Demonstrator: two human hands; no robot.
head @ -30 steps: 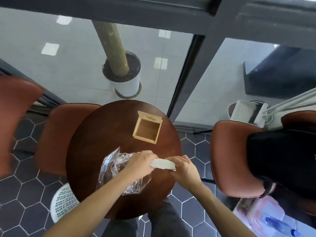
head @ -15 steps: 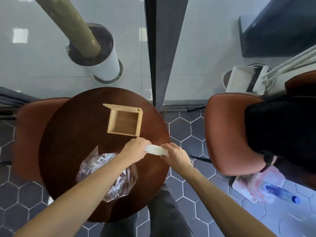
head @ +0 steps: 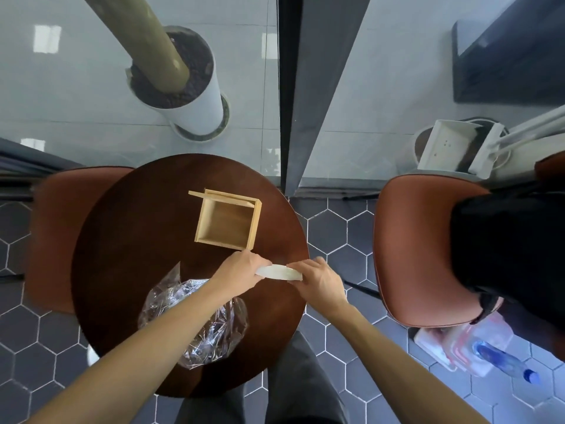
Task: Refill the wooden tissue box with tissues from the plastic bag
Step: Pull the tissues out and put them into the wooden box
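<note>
While both hands, left (head: 241,272) and right (head: 318,278), pinch its ends with closed fingers, the tissue stack (head: 278,272) lies crosswise near the tabletop's (head: 128,240) right edge, beside the open wooden box (head: 227,221)

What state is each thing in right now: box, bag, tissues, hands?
wooden tissue box: open, empty, lid slid aside at its far edge
plastic bag: crumpled on the round table, under the left forearm
tissue stack: held above the table, bent
left hand: grip closed on the stack's left end
right hand: grip closed on its right end
</note>
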